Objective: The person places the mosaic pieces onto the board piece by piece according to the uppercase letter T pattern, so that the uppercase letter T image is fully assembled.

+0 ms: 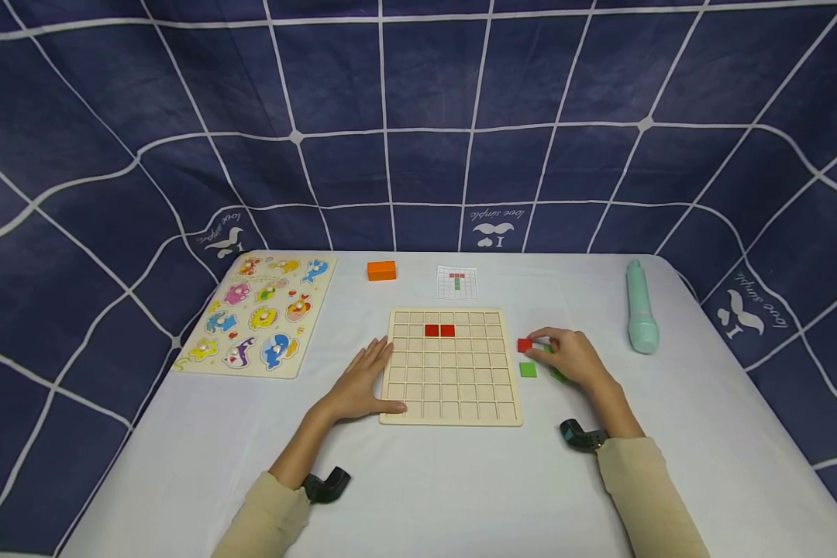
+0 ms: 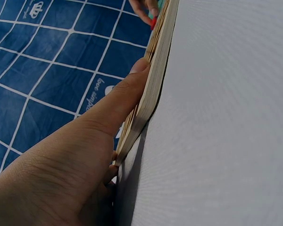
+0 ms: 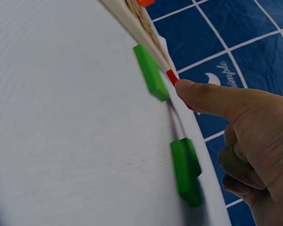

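Observation:
My right hand [image 1: 570, 355] pinches a red square tile [image 1: 525, 345] between thumb and fingertips, just off the right edge of the wooden grid board [image 1: 451, 419]. In the right wrist view the thumb [image 3: 198, 96] covers much of that tile. Several green tiles [image 1: 528, 370] lie under and beside this hand. My left hand [image 1: 359, 385] rests at the board's left side, fingers stretched along the edge and thumb over the near left corner. Two red tiles [image 1: 439, 331] sit side by side in the board's second row from the back.
Behind the board lies a small pattern card [image 1: 456, 283], with an orange block [image 1: 381, 270] to its left. A wooden animal puzzle [image 1: 251, 314] occupies the left back of the white table [image 1: 446, 488]. On the right lies a mint-green bottle-shaped object [image 1: 642, 310].

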`<act>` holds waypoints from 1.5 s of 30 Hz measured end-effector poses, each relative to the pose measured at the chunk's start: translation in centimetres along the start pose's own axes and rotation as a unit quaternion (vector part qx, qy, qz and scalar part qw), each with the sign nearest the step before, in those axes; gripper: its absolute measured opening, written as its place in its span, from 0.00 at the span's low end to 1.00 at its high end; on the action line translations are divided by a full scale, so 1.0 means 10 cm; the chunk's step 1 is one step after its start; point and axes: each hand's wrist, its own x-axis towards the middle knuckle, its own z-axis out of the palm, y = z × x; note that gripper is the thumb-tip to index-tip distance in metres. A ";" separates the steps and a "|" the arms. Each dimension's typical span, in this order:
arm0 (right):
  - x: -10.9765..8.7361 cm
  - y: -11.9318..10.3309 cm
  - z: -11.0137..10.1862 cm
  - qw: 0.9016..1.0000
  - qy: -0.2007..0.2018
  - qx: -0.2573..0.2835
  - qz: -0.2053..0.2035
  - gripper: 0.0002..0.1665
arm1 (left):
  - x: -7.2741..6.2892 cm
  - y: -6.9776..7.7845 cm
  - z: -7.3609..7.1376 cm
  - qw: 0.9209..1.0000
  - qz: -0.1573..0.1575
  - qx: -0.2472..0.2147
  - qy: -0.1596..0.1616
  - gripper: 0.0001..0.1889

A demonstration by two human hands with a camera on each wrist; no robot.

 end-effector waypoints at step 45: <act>0.48 -0.79 0.61 0.998 0.055 0.037 -0.014 0.19 | 0.00 0.02 -0.01 1.000 -0.011 -0.002 -0.006 0.63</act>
